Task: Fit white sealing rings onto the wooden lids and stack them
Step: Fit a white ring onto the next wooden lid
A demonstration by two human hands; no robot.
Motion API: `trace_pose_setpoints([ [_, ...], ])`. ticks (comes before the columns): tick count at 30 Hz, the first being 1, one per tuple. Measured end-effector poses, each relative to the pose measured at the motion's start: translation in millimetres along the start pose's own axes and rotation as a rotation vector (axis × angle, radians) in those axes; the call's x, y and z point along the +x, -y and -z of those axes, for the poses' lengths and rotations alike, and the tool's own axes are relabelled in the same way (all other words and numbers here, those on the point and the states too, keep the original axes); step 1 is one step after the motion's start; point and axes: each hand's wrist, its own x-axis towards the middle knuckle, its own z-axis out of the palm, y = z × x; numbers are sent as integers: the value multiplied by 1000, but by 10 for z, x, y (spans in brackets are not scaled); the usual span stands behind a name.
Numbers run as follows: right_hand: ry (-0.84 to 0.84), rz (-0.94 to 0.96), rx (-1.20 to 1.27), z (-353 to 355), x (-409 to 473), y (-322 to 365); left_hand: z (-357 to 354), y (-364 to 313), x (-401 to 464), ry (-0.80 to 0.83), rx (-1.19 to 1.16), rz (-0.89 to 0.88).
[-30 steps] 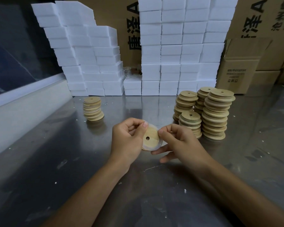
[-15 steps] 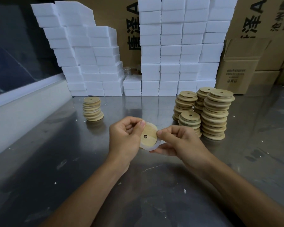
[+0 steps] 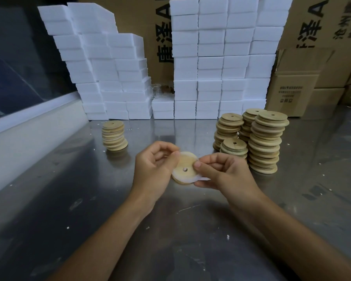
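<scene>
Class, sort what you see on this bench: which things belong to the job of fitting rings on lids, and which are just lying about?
Part of the job:
- wooden lid, held by the left hand and right hand
- white sealing ring around it
- small lid stack
- tall lid stacks

Lying about:
- white foam blocks
- cardboard boxes

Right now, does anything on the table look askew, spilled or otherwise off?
The single lid stack on the left leans, its lower lids shifted right. The tall stack on the right is unevenly aligned too. Small white crumbs are scattered across the metal table. Nothing looks damaged.
</scene>
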Motion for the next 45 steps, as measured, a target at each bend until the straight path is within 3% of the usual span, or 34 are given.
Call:
trace_pose_setpoints([
  [4, 2, 73, -121, 32, -6, 23, 53, 8, 23, 134, 254, -151],
  [8, 10, 116, -216, 61, -3, 38, 96, -2, 28, 199, 323, -204],
  [17, 77, 182, -373, 100, 1, 32, 152, -41, 38, 306, 220, 2],
  [25, 37, 303, -619, 87, -13, 18, 153, -47, 54, 324, 262, 31],
  [32, -1, 278, -465, 88, 21, 72, 129, -85, 75, 165, 71, 2],
  [37, 121, 170, -305, 142, 20, 153, 158, -148, 64, 143, -51, 42],
  [45, 187, 170, -349, 248, 38, 215, 120, -162, 20, 147, -88, 125],
])
